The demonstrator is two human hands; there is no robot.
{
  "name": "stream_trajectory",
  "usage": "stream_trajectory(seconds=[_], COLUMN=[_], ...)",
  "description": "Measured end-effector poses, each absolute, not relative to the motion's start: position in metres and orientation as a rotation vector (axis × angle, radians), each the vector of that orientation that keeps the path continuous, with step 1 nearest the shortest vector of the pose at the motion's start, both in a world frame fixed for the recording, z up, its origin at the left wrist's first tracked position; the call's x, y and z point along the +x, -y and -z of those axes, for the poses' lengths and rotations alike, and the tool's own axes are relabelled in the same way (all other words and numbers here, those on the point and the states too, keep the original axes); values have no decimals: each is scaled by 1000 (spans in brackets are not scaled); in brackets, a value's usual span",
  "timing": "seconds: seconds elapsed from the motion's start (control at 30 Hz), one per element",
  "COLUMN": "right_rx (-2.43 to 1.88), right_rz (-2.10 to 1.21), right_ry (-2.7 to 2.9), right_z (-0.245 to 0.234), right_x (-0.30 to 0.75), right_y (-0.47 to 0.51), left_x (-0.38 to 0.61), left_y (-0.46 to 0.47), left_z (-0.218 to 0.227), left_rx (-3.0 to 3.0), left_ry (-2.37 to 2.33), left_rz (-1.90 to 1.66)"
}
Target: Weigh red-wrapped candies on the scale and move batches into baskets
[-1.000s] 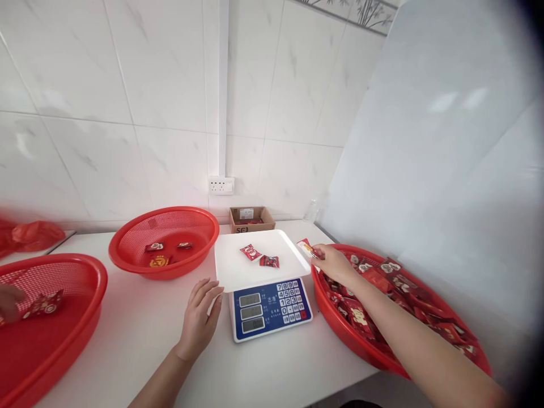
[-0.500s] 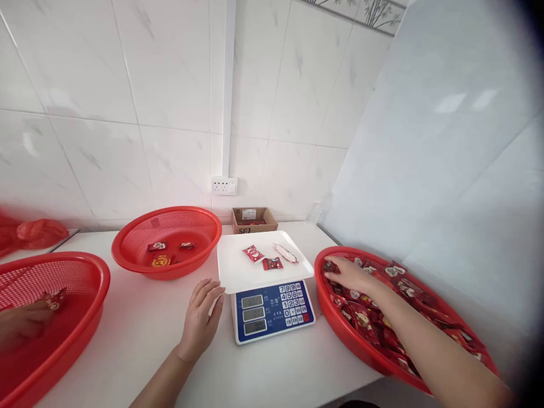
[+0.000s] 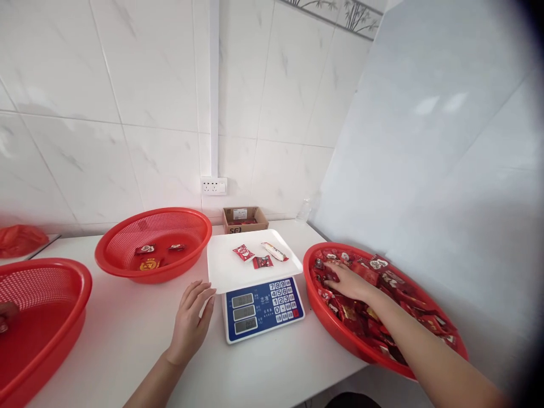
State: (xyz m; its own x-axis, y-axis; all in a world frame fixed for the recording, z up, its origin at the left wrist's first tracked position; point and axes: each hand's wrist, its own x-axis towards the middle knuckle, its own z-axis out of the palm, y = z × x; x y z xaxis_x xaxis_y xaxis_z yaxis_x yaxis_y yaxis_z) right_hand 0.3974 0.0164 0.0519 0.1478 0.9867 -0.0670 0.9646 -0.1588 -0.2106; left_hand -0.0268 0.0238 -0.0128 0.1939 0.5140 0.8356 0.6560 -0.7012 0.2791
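My left hand [image 3: 194, 317] hovers at the left corner of the white scale tray [image 3: 221, 277], fingers loosely bent and thumb apart, with nothing in it. Three small wrapped snacks lie on the tray: a red-and-white packet [image 3: 243, 253], a dark red packet [image 3: 263, 262] and a long white packet [image 3: 274, 251]. To the right, my right hand [image 3: 346, 281] reaches into a red basket [image 3: 312, 289] full of red snack packets [image 3: 393, 279]. Its fingers are spread on the packets, and their tips are partly lost among them.
The digital scale [image 3: 264, 309] has blue keys and displays. Behind it stands a cardboard box [image 3: 245, 220] against the tiled wall. A red basket [image 3: 153, 218] on the left holds three packets. Another person's hand [image 3: 7, 310] is in the nearest left basket [image 3: 79, 306].
My right hand has shifted slightly within the basket, and its fingers have spread. The other person's hand has moved left, mostly out of view. The whole view has turned a little right.
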Motion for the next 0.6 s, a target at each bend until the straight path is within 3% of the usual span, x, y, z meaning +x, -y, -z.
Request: stream_trajectory(seconds=[0.3,0.6], right_rx=[-2351,-2189], right_rz=[-234,-247], right_ry=[1931,1607], right_z=[-40,-68], right_x=[382,401], right_y=[-20,-23], left_x=[-27,-28], left_y=[-24,-25], left_z=[13,14], left_rx=[-2301,-2298], left_ry=[1142,1130], left_rz=[1523,1525])
